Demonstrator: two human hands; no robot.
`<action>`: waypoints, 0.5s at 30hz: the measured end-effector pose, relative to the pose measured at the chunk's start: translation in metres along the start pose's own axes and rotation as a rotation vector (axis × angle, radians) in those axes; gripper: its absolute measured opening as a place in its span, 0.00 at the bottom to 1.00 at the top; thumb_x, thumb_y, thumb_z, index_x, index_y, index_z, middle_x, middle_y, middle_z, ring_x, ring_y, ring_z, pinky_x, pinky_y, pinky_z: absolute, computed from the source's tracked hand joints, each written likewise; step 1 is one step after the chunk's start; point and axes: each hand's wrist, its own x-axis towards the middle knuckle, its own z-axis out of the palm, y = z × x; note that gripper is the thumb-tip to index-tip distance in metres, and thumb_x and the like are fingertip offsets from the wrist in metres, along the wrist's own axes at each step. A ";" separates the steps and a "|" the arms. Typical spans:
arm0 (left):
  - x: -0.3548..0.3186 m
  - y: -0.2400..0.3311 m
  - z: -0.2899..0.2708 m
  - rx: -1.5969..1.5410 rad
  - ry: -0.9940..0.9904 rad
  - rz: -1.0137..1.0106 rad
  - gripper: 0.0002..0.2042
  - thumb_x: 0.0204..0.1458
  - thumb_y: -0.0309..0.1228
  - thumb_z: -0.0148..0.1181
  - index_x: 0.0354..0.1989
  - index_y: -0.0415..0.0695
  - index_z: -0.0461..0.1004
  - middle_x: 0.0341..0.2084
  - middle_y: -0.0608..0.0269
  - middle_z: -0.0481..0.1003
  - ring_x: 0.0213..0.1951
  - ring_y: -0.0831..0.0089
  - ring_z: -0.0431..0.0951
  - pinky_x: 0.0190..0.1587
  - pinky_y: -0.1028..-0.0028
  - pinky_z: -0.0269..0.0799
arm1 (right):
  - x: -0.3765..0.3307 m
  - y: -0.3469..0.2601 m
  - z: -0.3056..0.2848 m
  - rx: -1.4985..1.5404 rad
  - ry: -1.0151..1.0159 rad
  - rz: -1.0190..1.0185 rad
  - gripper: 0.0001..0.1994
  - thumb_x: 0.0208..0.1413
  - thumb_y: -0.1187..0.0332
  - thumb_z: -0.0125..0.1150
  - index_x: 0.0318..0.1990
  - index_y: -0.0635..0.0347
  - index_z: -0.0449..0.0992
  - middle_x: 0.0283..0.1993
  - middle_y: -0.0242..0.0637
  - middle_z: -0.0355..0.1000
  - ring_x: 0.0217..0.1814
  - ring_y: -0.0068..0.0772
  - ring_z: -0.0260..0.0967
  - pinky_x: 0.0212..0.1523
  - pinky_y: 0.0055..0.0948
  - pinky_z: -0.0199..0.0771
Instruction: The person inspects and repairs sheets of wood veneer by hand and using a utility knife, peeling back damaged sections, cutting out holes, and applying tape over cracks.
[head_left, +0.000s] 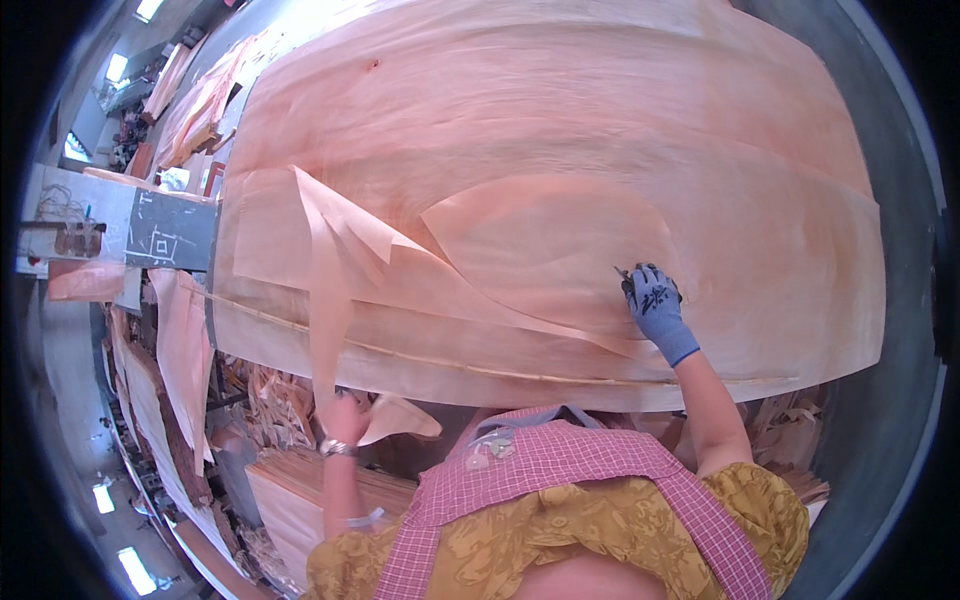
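The work in hand looks like trimming and clearing a broad, thin, pale pink-orange sheet of wood veneer (560, 120) that lies spread over a long grey work table (905, 330). The right hand (655, 300), in a blue-grey knitted glove, rests on a curved loose flap of the veneer (540, 240) near the sheet's front right part; its fingers are curled shut around a small dark tool (625, 278), of which only the tip shows, so I cannot tell whether it is a blade or a marker. The left hand (342, 418), bare with a metal wristband (338, 448), hangs below the table's near edge and is closed on the lower end of 1 long narrow strip of veneer (325, 320) that runs up onto the sheet and joins it at a jagged torn area. I judge that the strip is being pulled away while the right hand works the flap's edge. The next move would call for keeping the tool tip on the flap's curved line with light pressure, and for a steady, gentle pull on the strip, since veneer this thin tears easily along the grain. Stacks of similar veneer sheets (290, 500) lie below the table at the left.
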 end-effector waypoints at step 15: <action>0.272 0.264 -0.048 -0.331 0.384 0.454 0.22 0.56 0.31 0.50 0.61 0.43 0.66 0.65 0.56 0.62 0.65 0.57 0.63 0.66 0.56 0.59 | 0.004 0.012 -0.006 0.007 -0.082 -0.057 0.12 0.63 0.60 0.52 0.44 0.60 0.71 0.45 0.44 0.72 0.47 0.47 0.73 0.43 0.45 0.74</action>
